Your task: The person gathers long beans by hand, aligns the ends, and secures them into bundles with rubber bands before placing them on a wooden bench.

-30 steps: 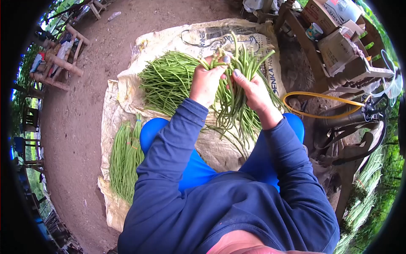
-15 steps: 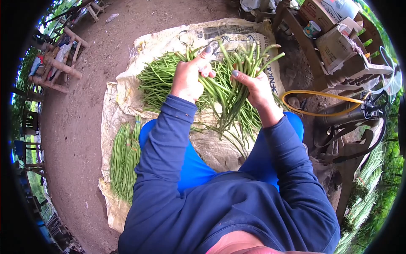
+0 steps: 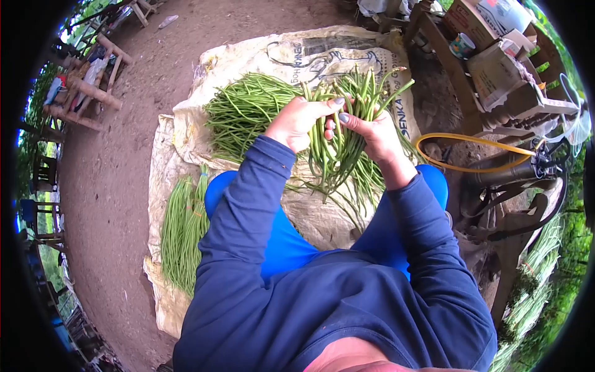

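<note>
Between my knees, a bunch of long green string beans [image 3: 338, 152] is gripped near its upper ends, with the long tails hanging toward me. My left hand [image 3: 296, 123] wraps around the left part of the bunch, thumb laid across the beans. My right hand [image 3: 376, 137] clasps the right part, its thumb close to the left one. Behind my left hand lies a loose pile of string beans [image 3: 242, 111] on a spread woven sack [image 3: 313, 217]. Tied bundles of string beans [image 3: 181, 232] rest on the sack beside my left knee.
A wooden bench [image 3: 446, 68] at the right carries cardboard boxes [image 3: 493, 71] and a tin can [image 3: 462, 46]. Below it is a sprayer tank [image 3: 496, 177] with a yellow hose [image 3: 458, 137]. More bundles of long beans [image 3: 536, 273] lie lower right. Bare soil [image 3: 105, 204] extends left.
My left hand has moved right with its beans, up against my right hand, so the two portions now form one bunch. My right hand has stayed nearly in place.
</note>
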A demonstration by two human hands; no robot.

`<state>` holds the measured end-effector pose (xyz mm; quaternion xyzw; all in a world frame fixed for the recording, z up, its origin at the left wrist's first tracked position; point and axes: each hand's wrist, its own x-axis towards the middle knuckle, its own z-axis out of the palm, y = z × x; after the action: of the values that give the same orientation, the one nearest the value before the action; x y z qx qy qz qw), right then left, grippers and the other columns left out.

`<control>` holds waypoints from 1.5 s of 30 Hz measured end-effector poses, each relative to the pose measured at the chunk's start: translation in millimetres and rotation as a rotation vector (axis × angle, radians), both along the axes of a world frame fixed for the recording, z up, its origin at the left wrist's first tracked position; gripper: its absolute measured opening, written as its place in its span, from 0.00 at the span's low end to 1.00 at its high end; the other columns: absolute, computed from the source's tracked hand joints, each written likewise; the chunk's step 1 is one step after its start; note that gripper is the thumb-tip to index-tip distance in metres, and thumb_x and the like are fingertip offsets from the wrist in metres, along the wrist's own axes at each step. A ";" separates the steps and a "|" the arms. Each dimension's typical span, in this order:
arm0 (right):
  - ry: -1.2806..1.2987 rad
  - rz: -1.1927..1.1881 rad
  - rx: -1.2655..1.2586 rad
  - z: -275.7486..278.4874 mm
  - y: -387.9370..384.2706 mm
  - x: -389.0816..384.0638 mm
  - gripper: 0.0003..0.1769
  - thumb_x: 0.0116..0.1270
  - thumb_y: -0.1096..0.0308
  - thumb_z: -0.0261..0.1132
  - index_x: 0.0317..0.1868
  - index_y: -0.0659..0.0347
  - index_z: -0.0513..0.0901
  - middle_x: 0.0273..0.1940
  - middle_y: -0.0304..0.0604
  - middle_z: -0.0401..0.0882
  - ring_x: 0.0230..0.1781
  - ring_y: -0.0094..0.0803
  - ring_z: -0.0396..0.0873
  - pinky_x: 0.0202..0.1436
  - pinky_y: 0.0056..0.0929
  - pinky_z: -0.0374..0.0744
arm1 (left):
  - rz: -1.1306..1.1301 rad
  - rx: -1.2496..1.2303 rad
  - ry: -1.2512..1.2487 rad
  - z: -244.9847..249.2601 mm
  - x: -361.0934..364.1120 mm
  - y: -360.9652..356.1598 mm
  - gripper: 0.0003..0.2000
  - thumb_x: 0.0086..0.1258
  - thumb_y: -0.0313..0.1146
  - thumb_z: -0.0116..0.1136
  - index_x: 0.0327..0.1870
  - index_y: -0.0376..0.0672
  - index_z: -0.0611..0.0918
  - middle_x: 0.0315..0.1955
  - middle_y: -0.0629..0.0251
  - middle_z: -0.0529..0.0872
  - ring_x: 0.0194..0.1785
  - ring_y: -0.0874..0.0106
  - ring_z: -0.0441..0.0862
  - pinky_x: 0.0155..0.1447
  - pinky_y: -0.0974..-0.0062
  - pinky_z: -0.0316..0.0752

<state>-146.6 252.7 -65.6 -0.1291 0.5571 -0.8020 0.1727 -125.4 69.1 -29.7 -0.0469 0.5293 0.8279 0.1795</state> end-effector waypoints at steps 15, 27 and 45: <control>-0.042 0.047 -0.083 5.6 4.1 2.8 0.17 0.66 0.68 0.69 0.53 0.66 0.81 0.37 0.40 0.84 0.33 0.23 0.80 0.39 0.22 0.79 | 0.240 -0.218 0.203 0.9 -3.7 22.3 0.08 0.67 0.33 0.66 0.43 0.42 0.85 0.27 0.77 0.81 0.27 0.84 0.71 0.33 0.81 0.65; -0.092 0.079 -0.009 5.9 2.3 5.8 0.14 0.69 0.63 0.65 0.48 0.66 0.81 0.39 0.39 0.84 0.33 0.24 0.80 0.39 0.24 0.79 | 0.293 -0.166 0.203 6.4 -4.1 16.1 0.11 0.72 0.38 0.60 0.42 0.38 0.85 0.34 0.66 0.87 0.33 0.76 0.80 0.40 0.75 0.74; -0.046 0.082 -0.062 13.8 8.4 6.6 0.17 0.71 0.62 0.64 0.53 0.63 0.74 0.30 0.38 0.77 0.21 0.20 0.73 0.26 0.23 0.76 | 0.182 -0.043 0.232 -2.6 -8.6 14.9 0.06 0.68 0.28 0.63 0.42 0.39 0.84 0.23 0.72 0.81 0.21 0.81 0.72 0.27 0.81 0.68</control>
<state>-140.0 261.1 -51.8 -0.1384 0.5224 -0.8138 0.2140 -133.9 84.0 -32.3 -0.0025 0.5575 0.8292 0.0400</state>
